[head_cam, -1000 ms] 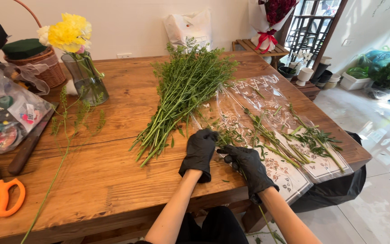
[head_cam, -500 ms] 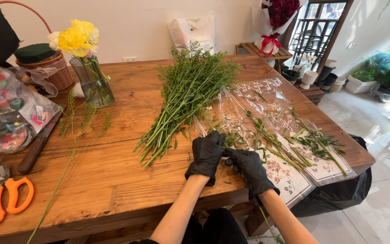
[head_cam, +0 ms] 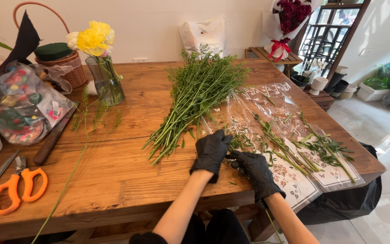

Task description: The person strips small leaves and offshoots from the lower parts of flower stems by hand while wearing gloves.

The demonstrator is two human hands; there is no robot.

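Black-gloved left hand (head_cam: 211, 152) and right hand (head_cam: 254, 169) meet over a small leafy green sprig (head_cam: 240, 142), fingers curled around it. Beside them, a long green stem bundle (head_cam: 195, 99) lies on the wooden table (head_cam: 127, 149).

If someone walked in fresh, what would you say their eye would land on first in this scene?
Probably the big bundle of green stems fanned across the middle of the wooden table, with the black-gloved left hand and right hand meeting just below it over small cuttings on clear patterned wrapping film. Next, the yellow flowers in a glass vase at the back left, and the orange-handled scissors near the front left edge.
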